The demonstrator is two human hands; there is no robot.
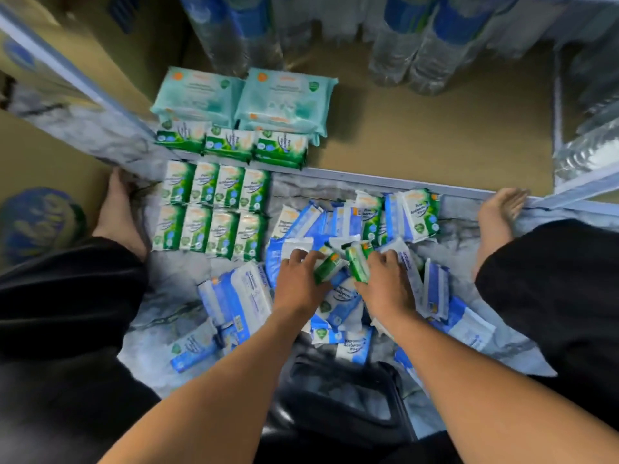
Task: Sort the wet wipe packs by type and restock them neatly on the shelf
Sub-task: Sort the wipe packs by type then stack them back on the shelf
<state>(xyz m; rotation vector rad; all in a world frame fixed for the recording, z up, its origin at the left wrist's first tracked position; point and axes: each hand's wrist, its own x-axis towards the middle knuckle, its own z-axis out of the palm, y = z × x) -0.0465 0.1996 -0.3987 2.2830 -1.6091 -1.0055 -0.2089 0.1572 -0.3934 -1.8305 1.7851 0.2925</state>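
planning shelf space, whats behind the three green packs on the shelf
Two stacks of larger teal packs, then water bottles further back. The green packs hide the stacks' lower fronts, so their layers cannot be counted.

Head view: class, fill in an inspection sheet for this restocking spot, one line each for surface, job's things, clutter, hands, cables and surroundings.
Surface: grey marbled floor before a brown bottom shelf.
Job's things: teal packs and a row of three green packs on the shelf; eight more green in two rows of four on the floor; blue packs in a loose heap, some green mixed in.
Clutter: black object at the bottom edge, too unclear to name.
Hands: left hand grips a green pack; right hand grips another.
Cables: nothing seen.
Surroundings: water bottles at the shelf's back, cardboard box left, bare feet either side.
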